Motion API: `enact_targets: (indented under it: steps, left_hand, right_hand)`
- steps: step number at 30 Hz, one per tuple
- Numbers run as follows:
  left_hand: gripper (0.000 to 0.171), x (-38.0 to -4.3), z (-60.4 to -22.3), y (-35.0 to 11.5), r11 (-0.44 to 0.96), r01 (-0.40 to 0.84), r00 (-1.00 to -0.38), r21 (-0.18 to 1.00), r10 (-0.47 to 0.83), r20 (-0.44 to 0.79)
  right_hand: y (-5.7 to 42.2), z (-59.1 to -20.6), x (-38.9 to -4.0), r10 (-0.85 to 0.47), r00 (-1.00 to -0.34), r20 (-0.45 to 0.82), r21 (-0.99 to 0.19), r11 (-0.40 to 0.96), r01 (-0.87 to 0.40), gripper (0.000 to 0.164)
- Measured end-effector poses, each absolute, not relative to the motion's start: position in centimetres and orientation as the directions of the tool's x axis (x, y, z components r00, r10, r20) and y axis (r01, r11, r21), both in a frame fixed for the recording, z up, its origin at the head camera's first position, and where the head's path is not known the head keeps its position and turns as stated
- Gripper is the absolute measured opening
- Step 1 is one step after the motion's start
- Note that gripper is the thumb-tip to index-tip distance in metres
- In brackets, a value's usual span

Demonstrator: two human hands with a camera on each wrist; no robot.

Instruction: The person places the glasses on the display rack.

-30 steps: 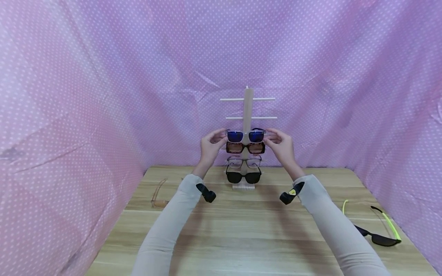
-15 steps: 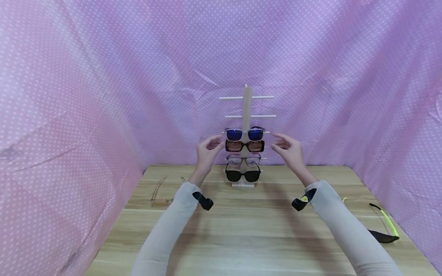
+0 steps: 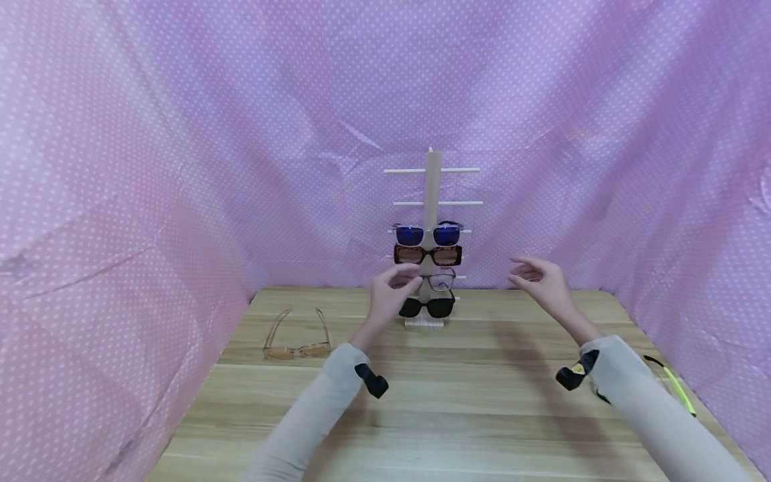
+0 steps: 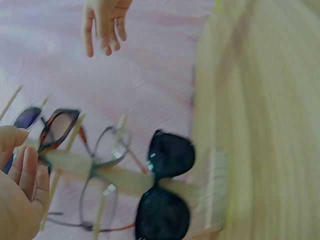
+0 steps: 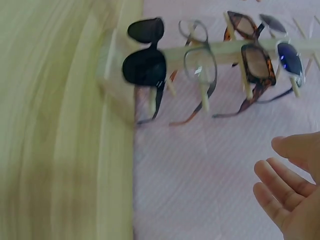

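Observation:
A wooden display stand (image 3: 432, 184) carries blue-lensed sunglasses (image 3: 446, 235), tortoiseshell sunglasses (image 3: 447, 256), thin-framed eyeglasses (image 3: 442, 281) and black sunglasses (image 3: 440, 308), from upper to lower. In front of the stand's left side is my left hand (image 3: 388, 294), holding nothing, its fingers loosely bent. It hides part of the thin-framed and black pairs in the head view. My right hand (image 3: 547, 288) hangs in the air to the right of the stand, apart from everything, fingers relaxed. Both wrist views show the hands with nothing between the fingers.
Two bare white rods (image 3: 460, 203) cross the stand above the glasses. Light orange glasses (image 3: 295, 351) lie on the left of the wooden table (image 3: 446, 428). At the right, glasses with a lime-green temple (image 3: 678, 388) are mostly behind the right sleeve. Pink dotted cloth (image 3: 337, 80) surrounds the table.
Both hands let go of the blue-lensed sunglasses, which stay on the stand. The right hand has drawn away rightward and down; the left has dropped lower and now moved right, before the stand.

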State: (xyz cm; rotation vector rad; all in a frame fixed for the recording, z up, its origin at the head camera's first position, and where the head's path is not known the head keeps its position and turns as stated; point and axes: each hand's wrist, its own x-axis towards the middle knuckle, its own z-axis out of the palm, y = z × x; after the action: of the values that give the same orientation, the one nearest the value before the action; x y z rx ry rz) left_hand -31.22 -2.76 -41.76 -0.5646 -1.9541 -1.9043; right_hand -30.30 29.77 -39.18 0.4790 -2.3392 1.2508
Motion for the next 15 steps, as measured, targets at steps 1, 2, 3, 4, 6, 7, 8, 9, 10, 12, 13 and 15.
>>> enact_targets:
  steps: [1,2,3,4,6,7,8,9,10,12,13,15]
  left_hand:
    - [0.025,-31.0,-42.1,-2.4,0.021,0.508,-0.861,0.861,0.059,0.506]
    - [0.025,-30.9,-42.4,-1.9,0.018,0.497,-0.866,0.867,0.080,0.494]
    - [0.025,-30.8,-42.7,-1.5,0.019,0.489,-0.869,0.872,0.100,0.485]
    - [0.025,-30.7,-43.2,-1.1,0.018,0.491,-0.866,0.871,0.121,0.485]
    - [0.025,-29.8,-43.4,-0.3,0.025,0.482,-0.869,0.876,0.145,0.474]
    - [0.024,-29.3,-43.4,0.1,0.024,0.473,-0.872,0.881,0.155,0.464]
    - [0.024,-29.0,-43.5,0.5,0.024,0.467,-0.873,0.884,0.166,0.458]
    - [0.025,-28.7,-43.8,0.9,0.029,0.468,-0.872,0.884,0.178,0.456]
    - [0.025,-28.5,-44.1,1.3,0.034,0.469,-0.871,0.883,0.183,0.455]
    - [0.025,-28.5,-45.1,2.1,0.047,0.447,-0.880,0.893,0.199,0.431]
    - [0.026,-28.6,-45.7,2.5,0.053,0.446,-0.880,0.894,0.208,0.426]
    - [0.028,-29.0,-47.0,3.3,0.055,0.440,-0.880,0.897,0.226,0.418]
  right_hand:
    - [30.3,-39.4,-30.2,-0.101,-0.844,0.527,-0.684,0.538,-0.492,0.038]
    - [30.9,-39.6,-30.0,-0.108,-0.846,0.522,-0.678,0.549,-0.489,0.038]
    - [31.5,-39.9,-29.8,-0.116,-0.849,0.516,-0.673,0.558,-0.486,0.038]
    - [32.0,-40.1,-29.6,-0.123,-0.851,0.510,-0.670,0.564,-0.483,0.038]
    - [33.1,-40.6,-29.1,-0.136,-0.858,0.496,-0.652,0.595,-0.471,0.037]
    - [33.7,-40.8,-28.8,-0.142,-0.862,0.487,-0.649,0.602,-0.466,0.037]
    - [34.3,-40.9,-28.5,-0.147,-0.865,0.480,-0.642,0.613,-0.461,0.037]
    - [34.8,-41.1,-28.3,-0.152,-0.869,0.471,-0.638,0.621,-0.455,0.037]
    - [35.4,-41.3,-28.1,-0.158,-0.871,0.464,-0.630,0.633,-0.450,0.037]
    - [36.5,-41.5,-27.6,-0.171,-0.878,0.447,-0.614,0.655,-0.441,0.036]
    - [37.0,-41.6,-27.4,-0.173,-0.880,0.443,-0.605,0.666,-0.436,0.036]
    - [37.9,-41.8,-27.2,-0.174,-0.887,0.428,-0.609,0.670,-0.426,0.035]
